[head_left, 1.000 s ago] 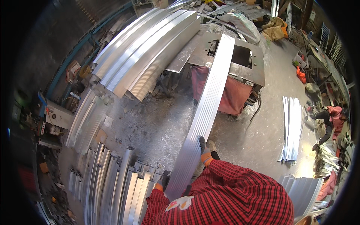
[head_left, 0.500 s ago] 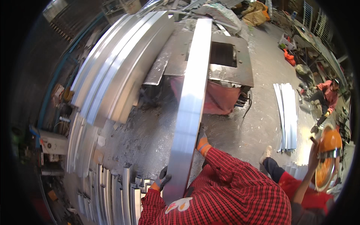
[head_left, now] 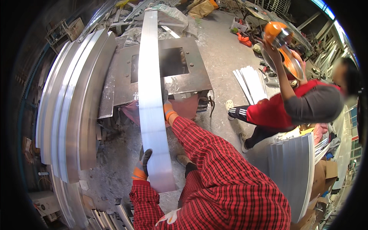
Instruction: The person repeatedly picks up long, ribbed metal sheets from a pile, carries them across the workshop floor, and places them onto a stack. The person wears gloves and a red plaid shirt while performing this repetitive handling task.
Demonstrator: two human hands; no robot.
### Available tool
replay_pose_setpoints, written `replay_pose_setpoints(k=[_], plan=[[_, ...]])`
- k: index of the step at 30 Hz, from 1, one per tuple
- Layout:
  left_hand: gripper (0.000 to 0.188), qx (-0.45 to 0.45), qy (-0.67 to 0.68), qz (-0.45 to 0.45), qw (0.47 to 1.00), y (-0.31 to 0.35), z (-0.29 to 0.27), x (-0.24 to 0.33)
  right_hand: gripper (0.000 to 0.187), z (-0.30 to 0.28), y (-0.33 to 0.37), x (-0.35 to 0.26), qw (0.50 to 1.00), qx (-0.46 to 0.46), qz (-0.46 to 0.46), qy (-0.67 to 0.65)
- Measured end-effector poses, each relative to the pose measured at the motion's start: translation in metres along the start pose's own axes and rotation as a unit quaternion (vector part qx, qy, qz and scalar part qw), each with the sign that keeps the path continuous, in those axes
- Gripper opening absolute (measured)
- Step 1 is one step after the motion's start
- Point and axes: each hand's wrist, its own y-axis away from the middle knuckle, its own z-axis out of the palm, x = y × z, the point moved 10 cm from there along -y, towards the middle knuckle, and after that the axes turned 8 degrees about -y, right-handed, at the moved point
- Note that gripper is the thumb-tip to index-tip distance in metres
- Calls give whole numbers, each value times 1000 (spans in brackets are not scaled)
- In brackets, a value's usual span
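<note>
A long, flat, silvery metal profile (head_left: 152,96) lies lengthwise in front of me. Its far end reaches across the steel bench (head_left: 195,78), which has a rectangular opening in its top. My left hand (head_left: 142,164), in a grey and orange glove, is closed on the profile's left edge near its close end; the thumb lies on top. Farther along, my right hand (head_left: 168,108), gloved alike, grips the right edge, its fingers partly hidden by the metal. A reddish cloth (head_left: 184,106) hangs under the bench.
Long metal profiles (head_left: 73,99) are stacked at the left. On the right, a person (head_left: 306,103) in red and grey carries a rounded orange object (head_left: 278,32). Behind them lie white strips (head_left: 251,84) on the floor. More grey panels (head_left: 292,172) stand at the lower right.
My view has turned right, so bench and stack appear farther left. The profile has moved forward across the bench, its close end now showing. The person carrying the orange object has come into fuller view.
</note>
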Motion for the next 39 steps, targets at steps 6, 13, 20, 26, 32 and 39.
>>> replay_pose_setpoints(k=[6, 13, 20, 26, 32, 39], plan=[[79, 0, -42, 0, 999, 72, 9, -32, 60, 2, 78, 14, 998, -10, -35, -42], [88, 2, -45, -31, 999, 208, 6, -114, 80, 18, 216, 89, 992, -102, -57, 47], [92, 48, 65, -128, 988, 368, 21, -227, 75, 14, 358, 183, 985, -138, -94, 48], [97, 29, 136, -153, 978, 420, 44, -254, 71, -6, 415, 230, 985, -128, -105, 58], [100, 17, 111, -105, 988, 358, 43, -242, 73, -38, 347, 229, 991, -74, -35, 110], [93, 52, 32, -41, 997, 152, 18, -108, 60, 4, 157, 113, 986, -36, 84, -139]])
